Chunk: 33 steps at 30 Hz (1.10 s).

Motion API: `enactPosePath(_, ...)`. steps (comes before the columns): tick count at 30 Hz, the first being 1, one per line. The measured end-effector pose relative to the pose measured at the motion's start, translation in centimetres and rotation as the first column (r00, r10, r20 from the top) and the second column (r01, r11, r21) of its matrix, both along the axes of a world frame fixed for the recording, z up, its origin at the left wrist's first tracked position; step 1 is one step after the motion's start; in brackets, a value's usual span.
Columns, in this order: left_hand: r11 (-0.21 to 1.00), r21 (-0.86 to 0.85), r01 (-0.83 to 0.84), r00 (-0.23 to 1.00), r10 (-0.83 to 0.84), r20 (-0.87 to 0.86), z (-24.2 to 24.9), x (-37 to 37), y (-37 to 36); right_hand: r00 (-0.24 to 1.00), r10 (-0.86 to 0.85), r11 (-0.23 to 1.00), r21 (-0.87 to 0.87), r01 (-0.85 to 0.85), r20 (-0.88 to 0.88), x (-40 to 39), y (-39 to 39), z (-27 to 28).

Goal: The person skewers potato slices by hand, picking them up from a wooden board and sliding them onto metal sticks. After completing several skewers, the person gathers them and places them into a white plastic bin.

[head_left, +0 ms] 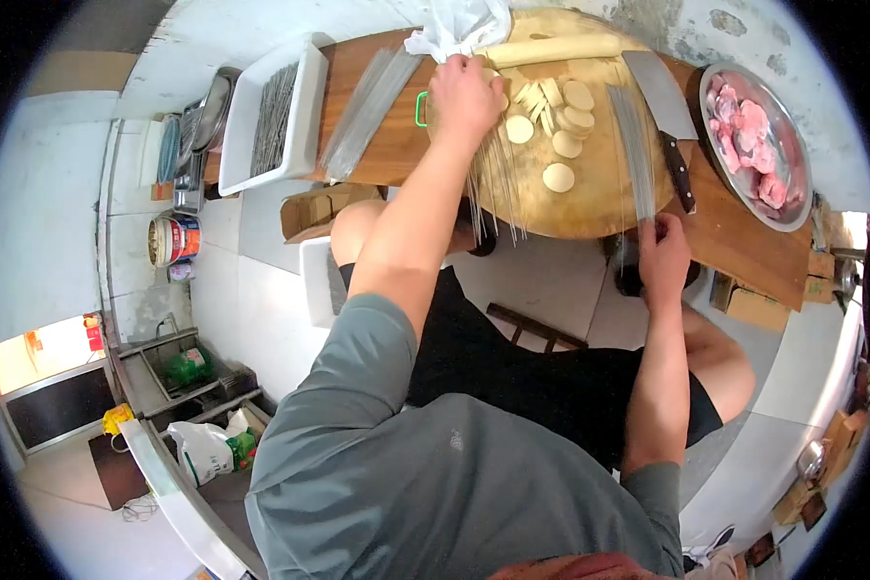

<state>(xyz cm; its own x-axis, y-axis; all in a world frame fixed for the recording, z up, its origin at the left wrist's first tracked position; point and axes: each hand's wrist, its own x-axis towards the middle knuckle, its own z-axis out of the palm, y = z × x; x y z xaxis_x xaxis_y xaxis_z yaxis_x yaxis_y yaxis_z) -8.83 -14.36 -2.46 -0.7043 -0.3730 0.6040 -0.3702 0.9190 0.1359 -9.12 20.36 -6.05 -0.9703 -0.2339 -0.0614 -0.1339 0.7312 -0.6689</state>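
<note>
My left hand (466,95) is over the left edge of a round wooden chopping board (541,213), its fingers curled downward; what they grip, if anything, is hidden. Several thin metal skewers (498,179) fan out below that hand over the board's edge. My right hand (664,253) is closed around the near ends of a bundle of metal skewers (631,145), whose far part lies on the board's right side. Between my hands are several pale round slices (558,177), some overlapping. Behind them lies a long pale roll (565,48).
A cleaver (662,97) lies at the board's right edge, beside a metal bowl (796,198) of raw pink meat (749,135). To the left are more skewers (372,111), a white tray (309,126) of dark skewers, a plastic bag (459,27) and a green handle (420,109).
</note>
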Motion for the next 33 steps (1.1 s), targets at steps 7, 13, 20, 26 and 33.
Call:
enactPosePath(7,0.912,0.344,0.224,0.894,-0.333,0.299,-0.5,6.1,10.1,0.996,-0.072,0.994,-0.073,0.076,0.058,-0.9,0.0,-0.5)
enactPosePath(13,0.914,0.386,0.124,0.923,-0.249,0.293,-2.1,6.8,12.6,0.996,-0.058,0.998,-0.015,0.059,0.069,-1.6,0.1,-0.2)
enactPosePath(20,0.813,0.580,0.049,0.926,-0.255,0.279,-1.1,6.4,13.2,0.997,-0.061,0.998,0.009,0.061,0.048,-1.9,0.0,0.0)
enactPosePath(26,0.527,0.843,-0.105,0.947,-0.205,0.246,-0.1,6.5,13.3,1.000,0.008,0.965,-0.261,-0.005,0.011,1.1,-0.2,2.6)
enactPosePath(33,-0.556,0.720,0.416,0.909,0.248,-0.334,1.4,6.9,14.2,0.885,0.299,0.815,-0.578,-0.042,0.358,9.0,-0.2,2.0)
